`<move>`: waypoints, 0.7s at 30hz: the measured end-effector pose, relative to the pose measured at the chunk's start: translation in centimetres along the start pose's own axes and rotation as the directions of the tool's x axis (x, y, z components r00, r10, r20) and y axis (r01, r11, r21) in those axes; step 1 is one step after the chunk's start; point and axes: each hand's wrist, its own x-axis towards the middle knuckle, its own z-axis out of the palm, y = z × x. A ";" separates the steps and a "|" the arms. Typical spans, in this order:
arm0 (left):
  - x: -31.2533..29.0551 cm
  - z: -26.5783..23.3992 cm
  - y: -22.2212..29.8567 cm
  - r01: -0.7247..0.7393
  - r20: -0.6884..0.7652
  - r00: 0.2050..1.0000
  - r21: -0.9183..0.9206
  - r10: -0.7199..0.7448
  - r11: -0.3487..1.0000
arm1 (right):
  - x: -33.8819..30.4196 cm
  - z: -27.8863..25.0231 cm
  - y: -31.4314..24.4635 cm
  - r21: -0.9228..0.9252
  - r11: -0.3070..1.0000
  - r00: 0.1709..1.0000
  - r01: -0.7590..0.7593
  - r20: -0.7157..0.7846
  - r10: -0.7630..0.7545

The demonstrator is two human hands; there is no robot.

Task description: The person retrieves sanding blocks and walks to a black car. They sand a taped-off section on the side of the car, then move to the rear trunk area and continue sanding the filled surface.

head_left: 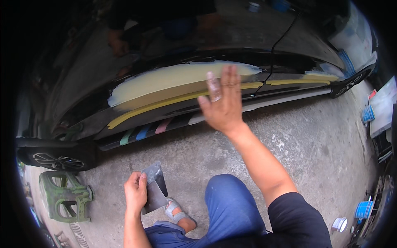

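My right hand lies spread with fingers extended against the lower side of a black car, holding nothing. A clear wrap or tape covers its index finger. Beneath and around the fingers is a long patch of pale yellow body filler with blurred whitish edges. A strip of yellow masking tape runs under the patch. Low on the left, away from the car, my left hand pinches a folded sheet of sandpaper, with grey and dark faces showing.
A worn green plastic stool stands at left by one wheel. Coloured tape bands cross the side sill. At right lie a blue tin, a white tub and another blue tin. The floor is concrete.
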 end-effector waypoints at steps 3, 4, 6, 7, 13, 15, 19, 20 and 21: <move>0.0 0.1 0.0 0.000 0.001 1.000 0.013 0.000 1.000 | 0.6 0.1 -1.3 0.044 0.985 0.986 0.165 -0.022 -0.164; -0.1 0.0 -0.1 -0.003 -0.004 1.000 0.019 0.003 1.000 | 0.3 0.3 -0.5 0.051 0.986 0.987 0.161 -0.032 -0.160; -0.2 -0.3 -0.3 0.023 0.006 1.000 0.024 -0.024 0.999 | -1.2 -0.1 1.9 0.060 0.996 0.997 0.067 -0.043 -0.064; -0.3 -0.5 -0.4 0.038 0.009 0.999 0.027 -0.039 0.999 | -2.0 -0.4 3.3 0.019 0.999 0.995 0.027 -0.096 -0.025; -0.2 0.3 0.1 0.002 0.026 1.000 0.038 -0.003 0.999 | -4.5 -0.7 7.2 0.077 0.990 0.972 -0.121 -0.194 0.134; -0.2 0.3 0.4 0.010 0.047 0.999 0.049 -0.012 0.999 | -4.5 -0.5 6.9 0.130 0.980 0.962 -0.147 -0.211 0.172; -0.2 0.4 0.4 -0.019 0.039 0.999 0.045 0.017 0.999 | -5.6 -0.7 6.6 0.158 0.943 0.942 -0.292 -0.123 0.313; -0.3 0.3 0.5 -0.015 0.041 0.999 0.048 0.013 0.999 | -5.6 -0.8 6.8 0.156 0.944 0.940 -0.290 -0.141 0.311; -0.3 0.3 0.6 -0.011 0.042 0.999 0.050 0.009 0.999 | -5.6 -1.0 6.9 0.154 0.946 0.938 -0.287 -0.158 0.310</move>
